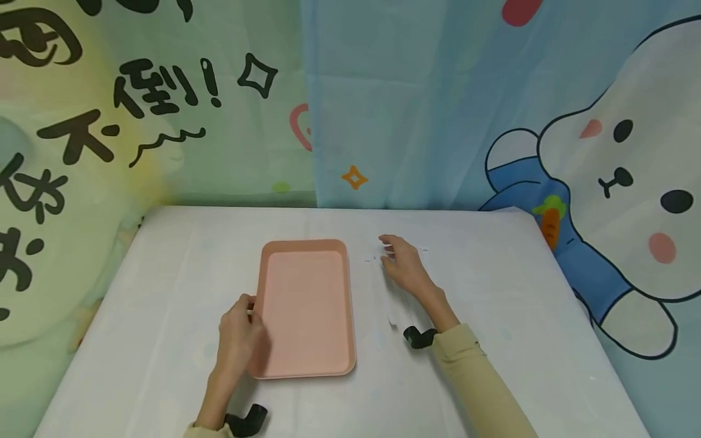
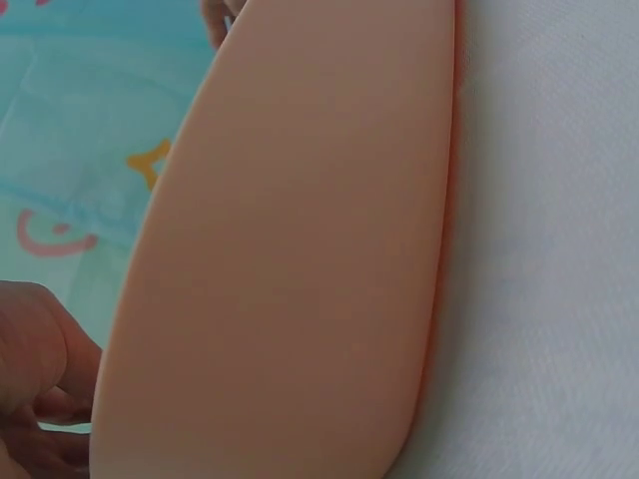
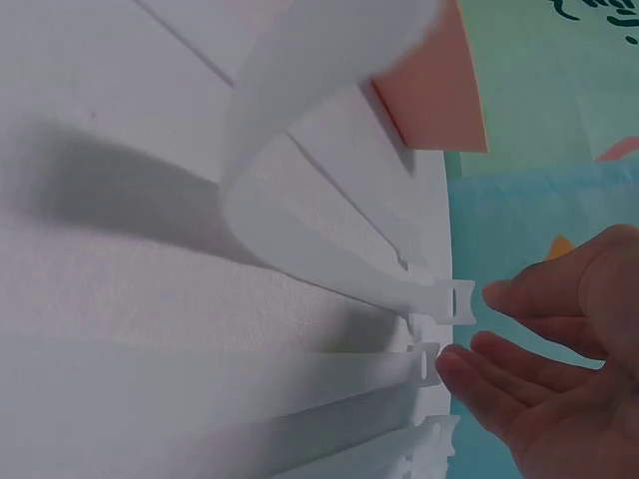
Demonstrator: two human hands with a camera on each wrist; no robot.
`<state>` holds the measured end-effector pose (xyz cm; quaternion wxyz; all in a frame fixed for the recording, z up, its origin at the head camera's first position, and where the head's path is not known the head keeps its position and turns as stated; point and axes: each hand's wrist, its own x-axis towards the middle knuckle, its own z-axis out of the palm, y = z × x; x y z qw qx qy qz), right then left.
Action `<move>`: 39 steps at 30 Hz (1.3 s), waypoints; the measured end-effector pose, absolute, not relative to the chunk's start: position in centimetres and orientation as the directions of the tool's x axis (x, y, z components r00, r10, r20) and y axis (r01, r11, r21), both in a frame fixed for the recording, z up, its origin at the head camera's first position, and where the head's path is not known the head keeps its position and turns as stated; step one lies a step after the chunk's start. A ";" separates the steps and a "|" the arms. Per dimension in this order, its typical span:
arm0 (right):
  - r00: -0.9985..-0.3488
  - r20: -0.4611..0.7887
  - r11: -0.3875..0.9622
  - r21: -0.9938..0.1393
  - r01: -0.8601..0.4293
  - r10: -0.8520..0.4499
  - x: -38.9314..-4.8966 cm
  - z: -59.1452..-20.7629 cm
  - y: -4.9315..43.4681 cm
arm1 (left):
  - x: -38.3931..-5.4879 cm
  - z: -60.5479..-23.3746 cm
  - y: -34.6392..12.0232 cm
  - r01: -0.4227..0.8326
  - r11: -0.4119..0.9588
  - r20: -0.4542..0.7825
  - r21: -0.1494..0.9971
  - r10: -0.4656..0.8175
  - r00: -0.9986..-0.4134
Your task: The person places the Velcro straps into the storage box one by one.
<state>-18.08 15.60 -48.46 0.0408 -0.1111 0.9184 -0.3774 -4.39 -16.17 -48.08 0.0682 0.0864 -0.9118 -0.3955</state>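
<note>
A pink rectangular tray (image 1: 306, 310) with raised walls lies flat on the white-covered table. My left hand (image 1: 241, 331) holds its left wall, fingers curled at the rim; in the left wrist view the near wall (image 2: 290, 230) hides part of that hand (image 2: 35, 349). To the right of the tray, my right hand (image 1: 405, 264) reaches over several pale, flexible strips with slotted ends. One strip (image 3: 329, 239) arches up off the table, its notched end (image 3: 459, 301) close to the thumb tip. The right hand's (image 3: 559, 359) fingers are apart, with a second strip's end (image 3: 427, 365) beside the fingertips.
A third slotted strip (image 3: 434, 439) lies alongside the others. The white cloth (image 1: 526, 365) covers the table under everything. Behind the table's far edge hangs a printed curtain (image 1: 405, 121) with a cartoon figure. Black wrist cameras (image 1: 246, 420) sit on both wrists.
</note>
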 end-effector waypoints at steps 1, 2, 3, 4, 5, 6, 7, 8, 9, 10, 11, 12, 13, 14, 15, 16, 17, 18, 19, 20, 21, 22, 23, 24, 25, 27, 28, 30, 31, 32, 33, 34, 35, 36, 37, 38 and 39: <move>-0.972 0.012 0.696 -0.696 -0.177 -0.235 -18.2 -48.6 15.6 | -4.4 -48.1 -16.2 -0.106 0.671 0.054 0.734 -0.213 -0.976; -0.972 0.014 0.699 -0.692 -0.179 -0.235 -18.3 -48.7 15.5 | -4.4 -48.1 -16.1 -0.110 0.671 0.050 0.733 -0.214 -0.975; -0.971 0.017 0.700 -0.690 -0.183 -0.238 -18.3 -48.7 15.5 | -4.4 -48.1 -16.1 -0.112 0.672 0.049 0.732 -0.215 -0.975; -0.971 0.021 0.703 -0.686 -0.188 -0.239 -18.4 -48.8 15.4 | -4.4 -48.1 -16.1 -0.111 0.675 0.050 0.730 -0.215 -0.975; -0.970 0.028 0.705 -0.682 -0.195 -0.242 -18.5 -48.9 15.3 | -4.4 -48.2 -16.1 -0.110 0.677 0.051 0.727 -0.213 -0.976; -0.970 0.034 0.707 -0.678 -0.201 -0.242 -18.6 -49.1 15.3 | -4.5 -48.2 -16.1 -0.110 0.680 0.050 0.725 -0.211 -0.976; -0.969 0.042 0.709 -0.674 -0.207 -0.243 -18.6 -49.2 15.2 | -4.5 -48.3 -16.2 -0.105 0.681 0.053 0.724 -0.208 -0.977; -0.969 0.046 0.709 -0.673 -0.209 -0.241 -18.6 -49.3 15.1 | -4.5 -48.3 -16.2 -0.104 0.683 0.053 0.723 -0.205 -0.977; -0.970 0.053 0.712 -0.670 -0.212 -0.239 -18.7 -49.4 15.1 | -4.6 -48.4 -16.2 -0.102 0.684 0.054 0.722 -0.202 -0.978; -0.971 0.056 0.715 -0.667 -0.210 -0.233 -18.6 -49.4 15.1 | -4.6 -48.4 -16.2 -0.099 0.685 0.054 0.722 -0.199 -0.979; -0.972 0.058 0.717 -0.665 -0.209 -0.229 -18.6 -49.5 15.1 | -4.6 -48.5 -16.2 -0.099 0.685 0.053 0.722 -0.197 -0.979; -0.973 0.055 0.719 -0.665 -0.204 -0.225 -18.5 -49.6 15.1 | -4.6 -48.5 -16.2 -0.098 0.684 0.053 0.723 -0.196 -0.979; -0.974 0.055 0.719 -0.665 -0.201 -0.221 -18.5 -49.6 15.1 | -4.6 -48.6 -16.2 -0.097 0.686 0.055 0.722 -0.195 -0.979; -0.974 0.054 0.720 -0.665 -0.198 -0.218 -18.4 -49.7 15.1 | -4.5 -48.6 -16.2 -0.098 0.688 0.054 0.719 -0.196 -0.979; -0.975 0.054 0.721 -0.665 -0.196 -0.215 -18.4 -49.7 15.1 | -4.5 -48.6 -16.2 -0.096 0.690 0.056 0.718 -0.195 -0.979; -0.976 0.055 0.719 -0.668 -0.194 -0.212 -18.3 -49.7 15.1 | -4.5 -48.6 -16.2 -0.094 0.692 0.059 0.715 -0.194 -0.979; -0.976 0.058 0.715 -0.672 -0.193 -0.208 -18.3 -49.7 15.2 | -4.5 -48.6 -16.2 -0.092 0.695 0.062 0.713 -0.193 -0.979; -0.977 0.063 0.712 -0.675 -0.192 -0.204 -18.3 -49.7 15.2 | -4.5 -48.6 -16.2 -0.091 0.697 0.063 0.712 -0.192 -0.979; -0.977 0.072 0.709 -0.678 -0.194 -0.199 -18.2 -49.6 15.3 | -4.5 -48.5 -16.2 -0.089 0.699 0.066 0.710 -0.191 -0.979; -0.978 0.081 0.704 -0.683 -0.196 -0.194 -18.2 -49.6 15.3 | -4.5 -48.5 -16.2 -0.088 0.700 0.067 0.709 -0.192 -0.979; -0.978 0.093 0.698 -0.687 -0.199 -0.188 -18.2 -49.5 15.4 | -4.5 -48.5 -16.2 -0.087 0.700 0.068 0.709 -0.191 -0.979; -0.978 0.105 0.690 -0.695 -0.202 -0.180 -18.2 -49.5 15.4 | -4.6 -48.5 -16.1 -0.086 0.701 0.069 0.708 -0.190 -0.979; -0.978 0.118 0.684 -0.701 -0.205 -0.172 -18.2 -49.4 15.5 | -4.6 -48.5 -16.1 -0.086 0.701 0.068 0.708 -0.189 -0.980; -0.978 0.127 0.675 -0.709 -0.206 -0.165 -18.1 -49.4 15.6 | -4.6 -48.5 -16.1 -0.087 0.701 0.067 0.708 -0.190 -0.980; -0.978 0.137 0.664 -0.717 -0.209 -0.160 -18.2 -49.3 15.7 | -4.6 -48.5 -16.1 -0.083 0.699 0.072 0.710 -0.189 -0.979; -0.981 0.129 0.637 -0.747 -0.192 -0.144 -18.2 -49.1 15.9 | -4.6 -48.4 -16.0 -0.080 0.698 0.076 0.712 -0.190 -0.979; -0.984 0.117 0.621 -0.764 -0.175 -0.134 -18.2 -49.1 16.0 | -4.6 -48.4 -16.0 -0.081 0.698 0.076 0.712 -0.191 -0.979; -0.991 0.074 0.577 -0.807 -0.127 -0.115 -18.2 -49.0 16.3 | -4.6 -48.3 -16.0 -0.078 0.698 0.080 0.712 -0.191 -0.978; -0.993 0.049 0.555 -0.826 -0.100 -0.106 -18.0 -49.1 16.4 | -4.5 -48.4 -16.0 -0.076 0.699 0.082 0.711 -0.189 -0.979; -0.995 0.029 0.532 -0.843 -0.077 -0.097 -17.9 -49.1 16.5 | -4.4 -48.4 -16.0 -0.077 0.701 0.079 0.709 -0.187 -0.979; -0.996 0.019 0.511 -0.857 -0.064 -0.093 -17.8 -49.0 16.6 | -4.4 -48.5 -16.0 -0.077 0.702 0.078 0.708 -0.186 -0.979; -0.996 0.013 0.493 -0.868 -0.056 -0.090 -17.7 -48.9 16.7 | -4.4 -48.5 -16.1 -0.075 0.702 0.079 0.708 -0.184 -0.980; -0.996 0.013 0.475 -0.878 -0.054 -0.089 -17.6 -48.8 16.8 | -4.4 -48.5 -16.1 -0.072 0.702 0.081 0.709 -0.182 -0.980; -0.996 0.017 0.462 -0.885 -0.057 -0.090 -17.6 -48.6 16.9 | -4.5 -48.6 -16.1 -0.073 0.701 0.079 0.709 -0.182 -0.980; -0.995 0.026 0.454 -0.888 -0.066 -0.094 -17.6 -48.5 17.0 | -4.5 -48.6 -16.1 -0.073 0.700 0.080 0.711 -0.183 -0.980; -0.994 0.034 0.446 -0.892 -0.075 -0.099 -17.6 -48.3 17.1 | -4.5 -48.5 -16.2 -0.077 0.699 0.076 0.711 -0.185 -0.980; -0.994 0.039 0.438 -0.895 -0.081 -0.103 -17.7 -48.1 17.1 | -4.5 -48.5 -16.2 -0.078 0.697 0.075 0.713 -0.187 -0.979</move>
